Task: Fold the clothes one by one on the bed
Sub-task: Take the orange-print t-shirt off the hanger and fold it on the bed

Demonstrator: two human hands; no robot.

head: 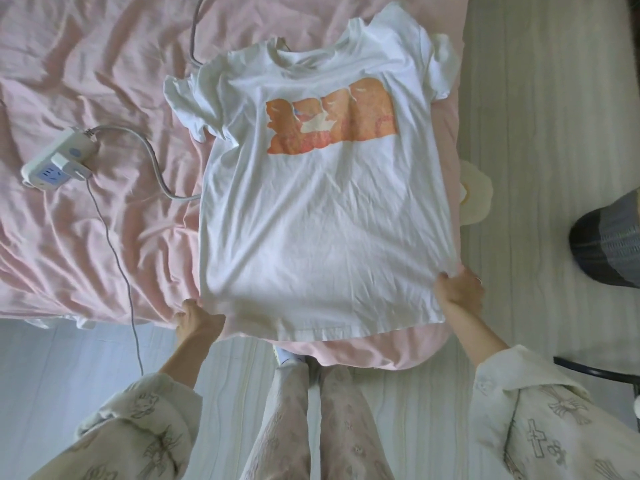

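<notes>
A white T-shirt (322, 216) with an orange print on the chest lies spread flat, face up, on the pink bed (86, 220), its collar at the far end and its hem near the bed's corner. My left hand (197, 322) grips the hem's left corner. My right hand (459, 289) grips the hem's right corner at the bed's edge. Both short sleeves are crumpled out to the sides.
A white power strip (57, 164) with a plugged-in adapter lies on the bed to the shirt's left; its grey cables (152, 161) run under the shirt and off the bed's near edge. A cream slipper (476, 192) and a dark bundle (607, 244) sit on the floor at right.
</notes>
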